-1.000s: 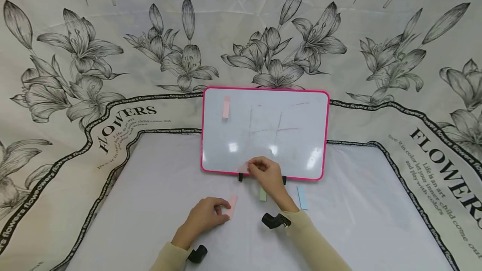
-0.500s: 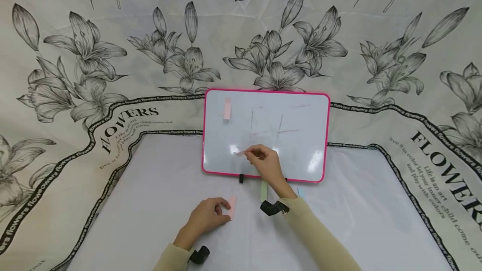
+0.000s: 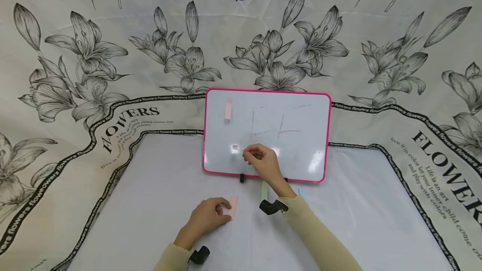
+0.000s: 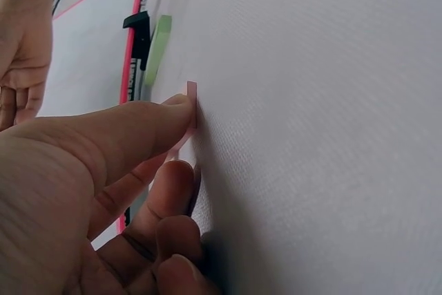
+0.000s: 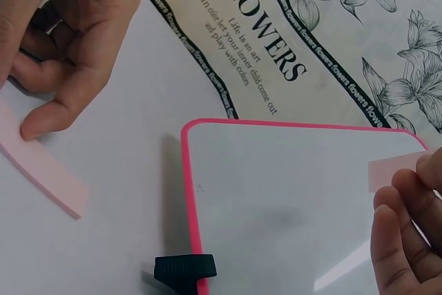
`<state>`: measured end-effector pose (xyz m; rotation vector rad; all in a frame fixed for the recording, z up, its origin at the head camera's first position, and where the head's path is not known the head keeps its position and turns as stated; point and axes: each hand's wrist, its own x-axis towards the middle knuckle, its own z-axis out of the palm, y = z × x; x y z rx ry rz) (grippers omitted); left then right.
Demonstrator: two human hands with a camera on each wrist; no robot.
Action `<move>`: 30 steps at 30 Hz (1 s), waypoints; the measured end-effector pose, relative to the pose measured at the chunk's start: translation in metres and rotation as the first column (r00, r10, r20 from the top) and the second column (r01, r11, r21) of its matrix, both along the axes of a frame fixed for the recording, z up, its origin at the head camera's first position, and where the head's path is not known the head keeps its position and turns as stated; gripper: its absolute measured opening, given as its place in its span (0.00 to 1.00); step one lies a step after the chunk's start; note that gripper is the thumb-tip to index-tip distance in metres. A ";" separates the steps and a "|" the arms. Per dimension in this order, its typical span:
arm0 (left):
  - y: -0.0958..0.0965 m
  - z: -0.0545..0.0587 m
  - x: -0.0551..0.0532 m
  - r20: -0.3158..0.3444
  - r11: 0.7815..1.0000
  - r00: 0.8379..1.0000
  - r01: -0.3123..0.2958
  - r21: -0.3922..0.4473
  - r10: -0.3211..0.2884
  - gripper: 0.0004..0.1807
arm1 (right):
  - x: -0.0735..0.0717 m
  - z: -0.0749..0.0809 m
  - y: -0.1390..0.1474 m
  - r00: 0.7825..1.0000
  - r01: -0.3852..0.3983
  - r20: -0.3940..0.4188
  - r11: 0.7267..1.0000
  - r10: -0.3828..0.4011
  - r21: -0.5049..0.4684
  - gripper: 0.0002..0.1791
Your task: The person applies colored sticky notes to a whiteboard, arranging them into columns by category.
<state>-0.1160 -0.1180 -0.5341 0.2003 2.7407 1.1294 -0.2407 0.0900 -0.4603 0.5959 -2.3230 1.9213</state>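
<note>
My left hand (image 3: 205, 218) holds a pink sticky-note pad (image 3: 234, 207) on the white tabletop, with thumb and forefinger at its edges. In the right wrist view, the pad (image 5: 52, 170) curves up slightly from the table. My right hand (image 3: 265, 163) pinches a thin pink sticky note (image 5: 388, 170) between thumb and forefinger. It is in front of the lower middle of a pink-framed whiteboard (image 3: 301, 149), and whether the note touches the board I cannot tell. Another pink note (image 3: 228, 110) is stuck at the board's upper left. Faint red lines are drawn beside it.
Black feet (image 3: 242, 177) support the whiteboard. A green sticky-note pad (image 3: 264, 189) lies in front of it, partly behind my right wrist, and a blue one (image 3: 302, 194) is mostly covered by my sleeve. Flower-printed cloth (image 3: 180, 114) surrounds the table and hangs behind.
My right hand has lifted from the board's lower edge and moved slightly up with the pink note, whose angle has turned. The left hand stays in place on the pad.
</note>
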 end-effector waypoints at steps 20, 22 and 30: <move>-0.033 0.019 -0.020 0.031 0.961 0.999 -0.041 0.273 0.034 0.17 | 0.039 0.021 0.009 0.998 -0.049 0.035 0.997 0.047 0.065 0.07; -0.038 0.025 -0.023 0.005 0.957 0.997 -0.071 0.282 0.072 0.16 | 0.041 0.021 0.011 0.998 -0.048 0.037 0.997 0.046 0.065 0.07; -0.047 0.053 -0.039 -0.074 0.948 0.990 -0.092 0.305 0.119 0.17 | 0.048 0.017 0.010 0.999 -0.034 0.012 0.995 0.033 0.098 0.05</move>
